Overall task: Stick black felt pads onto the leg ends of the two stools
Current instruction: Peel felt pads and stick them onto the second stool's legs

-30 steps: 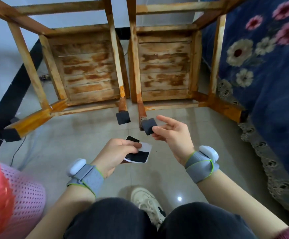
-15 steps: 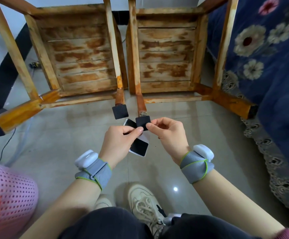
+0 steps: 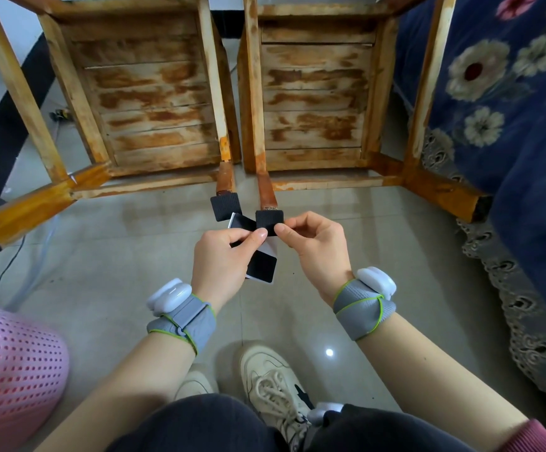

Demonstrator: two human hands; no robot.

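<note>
Change: since a second ago the hands have drawn together, and the felt pad (image 3: pixel 269 220) has gone up to the leg end (image 3: pixel 266 194) of the right stool (image 3: pixel 310 93).
Right hand (image 3: pixel 317 246): fingers curled, thumb and forefinger pinching the pad's right edge.
Left hand (image 3: pixel 222 256): fingers clasping the backing sheet (image 3: pixel 261 267), thumb tip touching the pad's lower edge.
Left stool (image 3: pixel 147 93): at 11 o'clock from the hands, its near leg already wearing a fitted pad (image 3: pixel 226 207).

Far legs of the left stool (image 3: pixel 141 93) run off the top edge, and the left hand (image 3: pixel 222 256) covers part of the pad sheet (image 3: pixel 261 267).
</note>
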